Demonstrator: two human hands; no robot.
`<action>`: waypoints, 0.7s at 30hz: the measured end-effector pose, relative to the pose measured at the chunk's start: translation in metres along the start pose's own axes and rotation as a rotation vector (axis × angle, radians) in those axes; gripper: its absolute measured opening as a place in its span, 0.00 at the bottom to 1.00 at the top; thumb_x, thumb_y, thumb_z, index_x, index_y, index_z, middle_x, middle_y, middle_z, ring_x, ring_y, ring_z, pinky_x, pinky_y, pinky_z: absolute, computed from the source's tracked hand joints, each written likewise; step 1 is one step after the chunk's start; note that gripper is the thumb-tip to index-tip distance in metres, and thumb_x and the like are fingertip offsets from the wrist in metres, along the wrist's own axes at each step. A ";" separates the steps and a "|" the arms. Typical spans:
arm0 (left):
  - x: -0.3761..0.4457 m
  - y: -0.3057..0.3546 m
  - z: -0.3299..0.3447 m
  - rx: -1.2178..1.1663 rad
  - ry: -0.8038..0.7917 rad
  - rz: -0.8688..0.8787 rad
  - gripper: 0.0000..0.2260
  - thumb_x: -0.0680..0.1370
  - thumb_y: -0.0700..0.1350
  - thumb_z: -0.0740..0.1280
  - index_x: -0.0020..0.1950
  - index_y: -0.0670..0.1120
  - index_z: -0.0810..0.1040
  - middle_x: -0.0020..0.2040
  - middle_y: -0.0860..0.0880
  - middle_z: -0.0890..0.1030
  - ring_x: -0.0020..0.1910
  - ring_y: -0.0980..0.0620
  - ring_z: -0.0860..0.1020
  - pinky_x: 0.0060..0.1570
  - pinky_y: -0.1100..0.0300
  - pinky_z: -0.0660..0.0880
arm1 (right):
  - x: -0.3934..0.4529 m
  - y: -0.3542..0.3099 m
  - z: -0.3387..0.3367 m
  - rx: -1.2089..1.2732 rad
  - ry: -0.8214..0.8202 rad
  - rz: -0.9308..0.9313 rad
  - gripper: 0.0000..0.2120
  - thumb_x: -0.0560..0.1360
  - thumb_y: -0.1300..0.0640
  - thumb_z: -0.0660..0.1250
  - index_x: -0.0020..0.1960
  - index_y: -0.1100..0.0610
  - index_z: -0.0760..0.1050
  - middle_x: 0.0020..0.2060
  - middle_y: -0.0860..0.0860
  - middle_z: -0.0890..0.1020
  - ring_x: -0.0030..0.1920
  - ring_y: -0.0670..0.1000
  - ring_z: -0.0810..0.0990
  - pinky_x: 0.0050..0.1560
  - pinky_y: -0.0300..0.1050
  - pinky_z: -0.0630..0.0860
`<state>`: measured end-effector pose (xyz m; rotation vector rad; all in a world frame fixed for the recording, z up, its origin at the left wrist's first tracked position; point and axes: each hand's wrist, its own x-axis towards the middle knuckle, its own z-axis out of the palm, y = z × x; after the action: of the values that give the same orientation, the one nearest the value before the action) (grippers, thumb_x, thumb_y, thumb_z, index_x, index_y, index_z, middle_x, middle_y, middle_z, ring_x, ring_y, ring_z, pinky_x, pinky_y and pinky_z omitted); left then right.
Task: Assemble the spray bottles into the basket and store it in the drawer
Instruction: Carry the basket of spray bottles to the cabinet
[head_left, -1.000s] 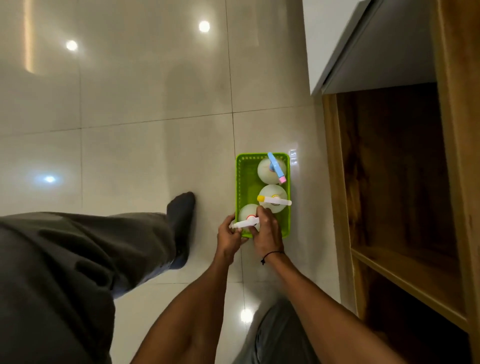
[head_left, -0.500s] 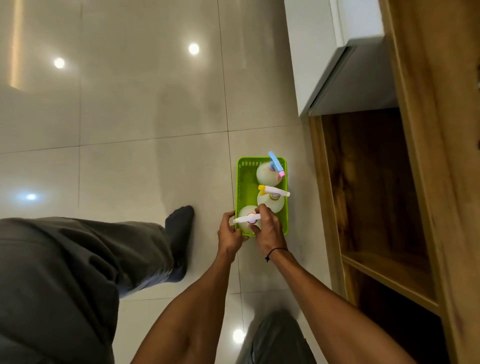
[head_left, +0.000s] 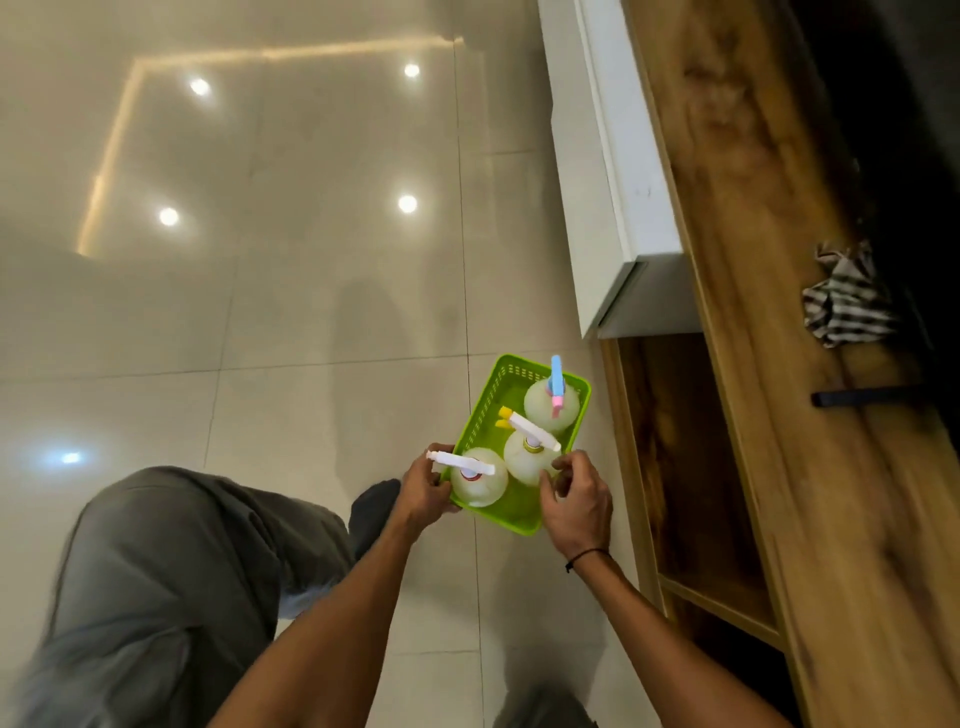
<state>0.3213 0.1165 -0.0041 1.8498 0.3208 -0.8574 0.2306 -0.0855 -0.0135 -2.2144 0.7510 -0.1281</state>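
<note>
A green plastic basket (head_left: 485, 402) is held above the tiled floor, tilted, with three pale round spray bottles standing in it. The near bottle (head_left: 480, 480) has a white sprayer, the middle one (head_left: 524, 457) a white and yellow sprayer, the far one (head_left: 550, 402) a blue and pink sprayer. My left hand (head_left: 423, 486) grips the basket's near left rim. My right hand (head_left: 576, 499) holds its near right side, fingers curled at the rim. The open drawer (head_left: 644, 306) with a white front juts out just beyond the basket.
A wooden cabinet (head_left: 779, 364) runs down the right side, with open shelf compartments (head_left: 670, 457) beside the basket. A striped cloth (head_left: 841, 301) and a black handle (head_left: 862, 397) lie on its top. My bent leg in grey trousers (head_left: 171, 571) and a dark sock (head_left: 371, 506) are at left.
Both hands moved from the near bottle's sprayer to the basket's sides. The basket has lifted off the floor and turned at an angle, and the view has tilted up along the cabinet.
</note>
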 end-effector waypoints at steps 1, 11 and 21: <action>-0.001 0.007 -0.007 0.031 -0.002 0.022 0.21 0.79 0.26 0.59 0.67 0.42 0.76 0.59 0.36 0.82 0.49 0.42 0.81 0.50 0.35 0.85 | 0.005 -0.005 -0.003 0.028 0.037 0.049 0.13 0.74 0.54 0.75 0.49 0.51 0.71 0.37 0.48 0.77 0.38 0.52 0.78 0.38 0.46 0.73; 0.009 0.093 -0.081 0.224 -0.109 0.176 0.24 0.76 0.27 0.57 0.66 0.46 0.78 0.54 0.36 0.85 0.47 0.44 0.83 0.38 0.55 0.85 | 0.066 -0.058 -0.017 0.710 -0.161 0.609 0.27 0.76 0.54 0.72 0.68 0.45 0.60 0.60 0.55 0.77 0.58 0.59 0.81 0.44 0.66 0.85; 0.049 0.157 -0.135 0.582 -0.192 0.237 0.21 0.76 0.33 0.67 0.64 0.53 0.78 0.49 0.37 0.84 0.40 0.43 0.86 0.42 0.44 0.87 | 0.110 -0.088 -0.006 0.830 -0.274 0.558 0.21 0.78 0.59 0.65 0.66 0.44 0.63 0.56 0.54 0.80 0.54 0.59 0.85 0.39 0.66 0.85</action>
<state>0.5012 0.1590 0.1010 2.2520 -0.2983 -1.0212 0.3609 -0.1041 0.0372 -1.1643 0.9177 0.1250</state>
